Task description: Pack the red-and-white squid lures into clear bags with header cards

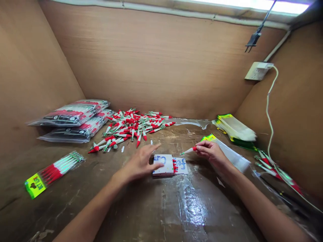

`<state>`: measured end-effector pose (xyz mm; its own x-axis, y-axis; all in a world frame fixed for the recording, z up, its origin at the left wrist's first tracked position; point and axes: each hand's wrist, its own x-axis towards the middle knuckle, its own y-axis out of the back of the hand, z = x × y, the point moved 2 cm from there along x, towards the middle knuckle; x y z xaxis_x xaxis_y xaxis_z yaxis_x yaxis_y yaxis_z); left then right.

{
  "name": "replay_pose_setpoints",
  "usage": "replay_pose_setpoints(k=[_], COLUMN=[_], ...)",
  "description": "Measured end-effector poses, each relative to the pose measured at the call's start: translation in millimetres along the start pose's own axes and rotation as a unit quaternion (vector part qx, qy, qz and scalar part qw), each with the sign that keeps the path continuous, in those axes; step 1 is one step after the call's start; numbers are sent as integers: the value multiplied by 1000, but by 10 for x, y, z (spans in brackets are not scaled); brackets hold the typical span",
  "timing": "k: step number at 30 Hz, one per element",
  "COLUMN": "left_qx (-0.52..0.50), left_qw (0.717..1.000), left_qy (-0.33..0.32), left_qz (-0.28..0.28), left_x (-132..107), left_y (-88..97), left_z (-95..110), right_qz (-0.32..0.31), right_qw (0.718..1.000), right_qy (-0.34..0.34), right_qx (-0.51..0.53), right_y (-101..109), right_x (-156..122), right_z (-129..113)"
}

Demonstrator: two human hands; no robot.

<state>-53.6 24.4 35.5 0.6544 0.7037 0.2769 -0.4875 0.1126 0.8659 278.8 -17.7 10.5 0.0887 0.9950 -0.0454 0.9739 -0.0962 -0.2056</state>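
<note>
Between my hands lies a small white card sleeve (161, 169) with blue lettering, several red tips sticking out of its right end over a lettered white card (183, 166). My left hand (141, 159) is open beside the sleeve, fingers apart, with the thumb reaching over its top; whether it touches is unclear. To the right, my right hand (209, 150) pinches a red-and-white squid jig (188, 151) by its red end. The jig's green hooked end points left, above the card. A large loose heap of similar squid jigs (136, 124) lies beyond my left hand.
Filled clear bags (75, 116) are stacked at back left, with a packed jig pouch (55, 171) in front. Empty pouches (234, 156) lie under and behind my right hand, more pouches (236, 127) farther back. A white cable (270, 117) runs down the right wall; a plug (253, 40) hangs above.
</note>
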Motion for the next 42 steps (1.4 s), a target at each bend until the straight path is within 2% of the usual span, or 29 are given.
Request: replay_pose_setpoints(k=[2,5,12,20,26,31,33,36,42], left_qx=[-8,-4,16,17,14,7,4,-2,-15], left_qw=[998,995,994,994,995,995,995,995,996], left_qy=[-14,-10,-2,-2,-7,-21,-21,-21,-34], left_qz=[-66,-98,-106,-104,-102,-97,-97,-97,-79], left_x=[-45,-81,-72,-79,-75,-58,-49,-40,-29], left_y=[-104,-179,-170,-168,-173,-164,-172,-197,-210], left_z=[76,113,77,87,73,91,92,90,105], right_qz=[2,-4,12,31,-4,-15,-16,-23,-61], right_qw=[1000,1000,999,999,998,997,995,973,869], right_qy=[-14,-28,-16,-18,-23,-26,-13,52,218], right_qx=[-13,13,34,-13,-55,-66,-100,-223,-441], right_y=[75,94,33,-9,-39,-173,-239,-330,-475], right_x=[53,80,67,57,39,-5,-24,-57,-118], right_z=[48,114,109,153,267,318,321,301,241])
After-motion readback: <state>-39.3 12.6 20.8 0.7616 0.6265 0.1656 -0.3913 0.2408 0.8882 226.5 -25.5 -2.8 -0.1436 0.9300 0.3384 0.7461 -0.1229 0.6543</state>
